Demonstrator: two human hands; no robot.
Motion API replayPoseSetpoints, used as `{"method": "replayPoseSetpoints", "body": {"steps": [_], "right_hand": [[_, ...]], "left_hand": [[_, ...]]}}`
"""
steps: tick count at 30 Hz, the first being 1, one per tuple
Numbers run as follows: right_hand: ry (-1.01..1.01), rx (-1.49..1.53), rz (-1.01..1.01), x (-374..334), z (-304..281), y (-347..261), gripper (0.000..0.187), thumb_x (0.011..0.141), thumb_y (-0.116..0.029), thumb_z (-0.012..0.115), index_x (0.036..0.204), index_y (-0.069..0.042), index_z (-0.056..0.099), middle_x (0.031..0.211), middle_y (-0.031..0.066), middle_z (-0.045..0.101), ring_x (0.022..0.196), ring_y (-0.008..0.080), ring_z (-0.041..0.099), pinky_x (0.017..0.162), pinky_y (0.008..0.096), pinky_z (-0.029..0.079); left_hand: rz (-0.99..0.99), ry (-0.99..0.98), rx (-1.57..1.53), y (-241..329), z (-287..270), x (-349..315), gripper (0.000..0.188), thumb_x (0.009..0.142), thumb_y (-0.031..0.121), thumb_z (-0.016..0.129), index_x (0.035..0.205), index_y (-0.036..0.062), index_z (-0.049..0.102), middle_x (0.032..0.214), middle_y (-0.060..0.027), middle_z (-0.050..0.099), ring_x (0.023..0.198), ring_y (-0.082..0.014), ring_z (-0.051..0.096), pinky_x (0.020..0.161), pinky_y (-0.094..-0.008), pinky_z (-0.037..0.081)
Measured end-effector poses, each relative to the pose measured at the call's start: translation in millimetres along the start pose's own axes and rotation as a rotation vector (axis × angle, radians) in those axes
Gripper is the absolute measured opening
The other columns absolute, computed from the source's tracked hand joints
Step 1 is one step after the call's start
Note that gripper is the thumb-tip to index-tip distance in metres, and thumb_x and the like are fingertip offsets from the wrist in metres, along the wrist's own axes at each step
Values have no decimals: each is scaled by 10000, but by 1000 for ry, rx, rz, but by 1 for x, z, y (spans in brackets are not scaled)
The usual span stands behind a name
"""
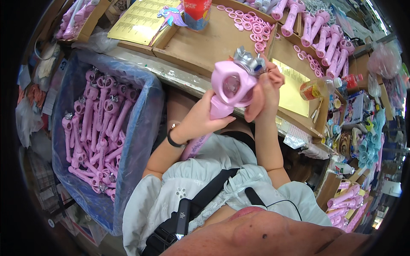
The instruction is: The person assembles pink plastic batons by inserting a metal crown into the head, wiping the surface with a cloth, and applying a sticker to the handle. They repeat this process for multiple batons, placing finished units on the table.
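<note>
A pink toy wand (221, 107) with an openwork head and a silver crown (249, 62) on top is held up before my chest. My left hand (200, 114) is closed round it just below the head, and its lettered handle slants down toward my lap. My right hand (270, 87) is at the crown, fingers closed on a peach-coloured cloth (255, 104). Part of this cloth hangs down beside the wand's head. The right fingertips are partly hidden behind the cloth and crown.
On my left stands a bin lined with blue plastic (147, 100), holding many finished-looking wands (100, 115). Ahead, a cardboard tray (183, 53) on the bench holds pink rings (256, 27) and a red cup (197, 13). More wand parts (333, 45), a yellow sheet (292, 89) and bottles (314, 89) lie right.
</note>
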State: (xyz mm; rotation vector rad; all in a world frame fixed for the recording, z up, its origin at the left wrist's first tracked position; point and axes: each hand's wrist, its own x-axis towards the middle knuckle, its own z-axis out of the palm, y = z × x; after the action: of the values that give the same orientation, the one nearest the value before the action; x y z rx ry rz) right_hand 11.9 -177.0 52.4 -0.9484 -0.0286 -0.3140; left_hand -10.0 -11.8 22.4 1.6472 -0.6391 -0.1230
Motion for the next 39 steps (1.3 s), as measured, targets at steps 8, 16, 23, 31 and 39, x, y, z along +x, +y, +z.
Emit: {"method": "replayPoseSetpoints", "body": {"steps": [8, 16, 23, 31, 39], "right_hand": [[57, 149, 305, 2, -6, -1, 273, 901, -202, 568, 1109, -67, 454, 1024, 99, 576, 899, 178, 602, 769, 310, 515], [81, -13, 123, -11, 2, -4, 374, 897, -212, 583, 1182, -22, 433, 1102, 100, 535, 1005, 155, 544, 850, 297, 459], [-144, 100, -56, -10, -10, 14, 742, 888, -469, 513, 1388, 24, 272, 1362, 222, 382, 1238, 298, 422, 1064, 414, 321], [136, -350, -420, -25, -5, 34, 643, 893, -300, 525, 1376, 37, 266, 1399, 226, 314, 1248, 305, 392, 1035, 424, 319], [-281, -1221, -850, -24, -6, 30, 722, 811, -332, 621, 1381, 12, 343, 1463, 251, 215, 1372, 396, 183, 1096, 478, 152]], "left_hand": [[-593, -172, -759, 4, -5, 4, 448, 800, 163, 680, 1146, 8, 440, 923, -118, 612, 679, -213, 644, 596, -314, 524], [-190, 58, 11, 8, 0, -2, 656, 720, 185, 760, 1218, -22, 386, 1020, -166, 603, 873, -275, 633, 773, -364, 500], [-350, -171, -612, 24, -8, -8, 737, 751, 1, 700, 1355, 30, 278, 1059, -93, 554, 778, -103, 596, 607, -238, 511], [-311, 34, -237, 11, 6, -3, 665, 745, 141, 732, 1271, -5, 352, 1014, -168, 597, 880, -236, 627, 711, -312, 507], [-253, 142, 166, -6, 3, -5, 658, 717, 236, 756, 1198, -22, 387, 1029, -229, 595, 955, -325, 614, 793, -370, 485]]}}
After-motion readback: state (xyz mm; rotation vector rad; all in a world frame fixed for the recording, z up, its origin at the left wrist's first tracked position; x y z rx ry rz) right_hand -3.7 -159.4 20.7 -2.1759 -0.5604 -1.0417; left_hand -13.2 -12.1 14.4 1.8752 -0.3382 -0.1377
